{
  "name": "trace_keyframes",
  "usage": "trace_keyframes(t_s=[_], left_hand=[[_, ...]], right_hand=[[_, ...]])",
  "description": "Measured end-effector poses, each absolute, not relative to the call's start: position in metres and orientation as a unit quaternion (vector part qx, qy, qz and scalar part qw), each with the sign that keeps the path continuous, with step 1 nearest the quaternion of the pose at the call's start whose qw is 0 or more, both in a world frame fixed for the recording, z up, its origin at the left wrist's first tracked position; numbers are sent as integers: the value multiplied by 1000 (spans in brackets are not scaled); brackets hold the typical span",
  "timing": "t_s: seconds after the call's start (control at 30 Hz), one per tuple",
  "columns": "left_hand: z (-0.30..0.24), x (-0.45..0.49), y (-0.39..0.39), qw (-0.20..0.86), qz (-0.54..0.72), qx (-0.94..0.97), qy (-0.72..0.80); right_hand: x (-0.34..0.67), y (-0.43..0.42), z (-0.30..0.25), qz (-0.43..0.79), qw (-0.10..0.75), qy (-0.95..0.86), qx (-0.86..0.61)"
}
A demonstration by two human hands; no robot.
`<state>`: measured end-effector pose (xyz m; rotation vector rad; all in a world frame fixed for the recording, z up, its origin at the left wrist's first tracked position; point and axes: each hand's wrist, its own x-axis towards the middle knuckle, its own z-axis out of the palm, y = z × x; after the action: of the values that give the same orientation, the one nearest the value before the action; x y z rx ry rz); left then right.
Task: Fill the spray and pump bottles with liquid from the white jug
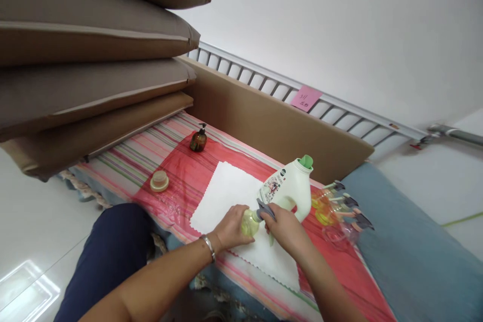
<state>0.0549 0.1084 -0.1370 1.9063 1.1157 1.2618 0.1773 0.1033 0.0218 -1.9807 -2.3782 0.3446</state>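
My left hand (232, 226) is wrapped around a small clear spray bottle (249, 223) holding pale yellow-green liquid. The bottle is tilted, its neck toward the right. At that neck, my right hand (283, 226) is closed on the grey spray head (266, 209). Just behind both hands a white detergent jug (302, 181) stands on a white scallop-edged sheet (222, 191); its mouth shows a green insert. Whether the spray head is fully seated on the neck is hard to tell.
Several spray bottles (326, 211) cluster on the right of the red plastic sheet (181, 176). A brown pump bottle (198, 141) and a round cap (159, 181) are at the left. Stacked brown cushions (94, 80) rise at upper left; a brown board (264, 121) runs behind.
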Motion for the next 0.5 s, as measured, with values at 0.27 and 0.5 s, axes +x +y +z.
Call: trace_keyframes(t_s=[0.27,0.5], left_hand=[[-139,37,115,305,448,716,440],[-101,52,114,262,505,671,475]], right_hand=[[162,114,8,106,7,-762,-639],[162,114,11,98,-6,-761,-641]])
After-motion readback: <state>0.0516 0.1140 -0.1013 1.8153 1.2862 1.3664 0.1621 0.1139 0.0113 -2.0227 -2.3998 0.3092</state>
